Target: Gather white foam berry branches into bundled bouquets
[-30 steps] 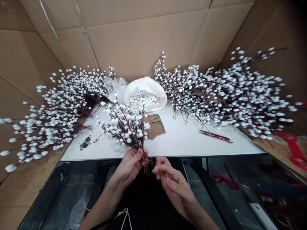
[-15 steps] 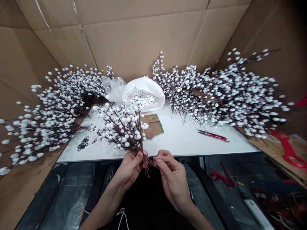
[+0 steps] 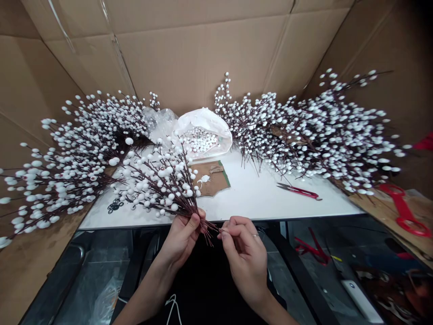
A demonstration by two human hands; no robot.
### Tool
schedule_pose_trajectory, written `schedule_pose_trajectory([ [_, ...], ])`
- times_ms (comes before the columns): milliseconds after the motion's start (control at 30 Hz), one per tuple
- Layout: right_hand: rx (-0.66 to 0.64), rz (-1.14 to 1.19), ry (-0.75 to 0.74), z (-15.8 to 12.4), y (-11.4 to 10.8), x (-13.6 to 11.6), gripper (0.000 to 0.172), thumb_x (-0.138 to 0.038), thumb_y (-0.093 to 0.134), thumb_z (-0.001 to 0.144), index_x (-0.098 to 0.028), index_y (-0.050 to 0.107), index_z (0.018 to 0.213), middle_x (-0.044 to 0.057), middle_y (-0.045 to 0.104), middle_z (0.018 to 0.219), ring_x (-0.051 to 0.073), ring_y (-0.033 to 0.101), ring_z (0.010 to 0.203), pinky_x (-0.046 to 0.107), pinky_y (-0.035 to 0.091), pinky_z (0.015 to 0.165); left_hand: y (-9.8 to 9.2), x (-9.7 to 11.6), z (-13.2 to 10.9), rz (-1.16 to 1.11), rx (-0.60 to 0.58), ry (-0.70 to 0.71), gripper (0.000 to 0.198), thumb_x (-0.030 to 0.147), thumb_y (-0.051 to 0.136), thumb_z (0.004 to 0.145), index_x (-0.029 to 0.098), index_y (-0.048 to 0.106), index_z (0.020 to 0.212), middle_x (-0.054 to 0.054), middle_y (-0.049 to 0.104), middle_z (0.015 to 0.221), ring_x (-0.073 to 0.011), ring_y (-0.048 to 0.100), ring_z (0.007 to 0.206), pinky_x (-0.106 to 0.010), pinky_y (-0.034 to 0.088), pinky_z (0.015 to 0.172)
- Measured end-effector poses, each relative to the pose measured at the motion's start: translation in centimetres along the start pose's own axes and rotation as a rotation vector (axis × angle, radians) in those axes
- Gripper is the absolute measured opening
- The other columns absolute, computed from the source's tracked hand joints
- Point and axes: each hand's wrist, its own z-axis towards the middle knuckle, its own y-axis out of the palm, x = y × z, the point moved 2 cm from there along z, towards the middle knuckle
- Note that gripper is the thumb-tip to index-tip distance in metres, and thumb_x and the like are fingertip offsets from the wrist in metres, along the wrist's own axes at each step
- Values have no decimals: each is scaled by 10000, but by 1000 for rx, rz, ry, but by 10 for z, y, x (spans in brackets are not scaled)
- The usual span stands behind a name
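My left hand (image 3: 182, 237) is closed around the bare stems of a bunch of white berry stems (image 3: 162, 180). The berry heads fan up and to the left over the table edge, and the thin brown stem ends stick out below my thumb. Close by on the right, my right hand (image 3: 243, 253) pinches at the tip of a thin dark strand that runs from the stem ends. Whether that strand is a stem or a band, I cannot tell. A small heap of black rings (image 3: 115, 206) lies on the table left of the bunch.
A white bag (image 3: 225, 128) of loose white berries stands at the back of the white table (image 3: 250, 194). Berry stems are piled left (image 3: 67, 158) and right (image 3: 324, 135). Red-handled snips (image 3: 299, 190), a cardboard piece (image 3: 213, 180) and red scissors (image 3: 404, 210) lie around. Cardboard walls enclose the table.
The bunch has tilted further left in my left hand. My right hand has turned slightly and drawn a little to the right, pulling at the thin strand.
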Motion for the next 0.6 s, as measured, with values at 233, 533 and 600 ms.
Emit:
schedule_pose_trajectory([
  [233,81,-199,-168,4,5,-1,142,-140,514,813,-227,524,701,54,509,809,197,509,757,336,436,700,-3,-2,4,17,11,74,193,329,722,693,153,655,735,10,535,716,-69,450,579,-189,390,567],
  [533,132,-338,-297,8,13,-2,151,-103,456,831,-199,478,716,40,495,794,147,519,665,265,455,571,-8,-6,8,68,5,225,152,338,696,718,197,644,746,15,509,749,-93,443,626,-199,386,573],
  [600,140,-375,-310,10,14,-2,147,-102,455,831,-199,481,723,44,496,789,151,520,658,267,454,561,-8,-7,8,78,8,239,137,332,691,724,206,647,753,8,506,754,-105,441,639,-209,389,580],
])
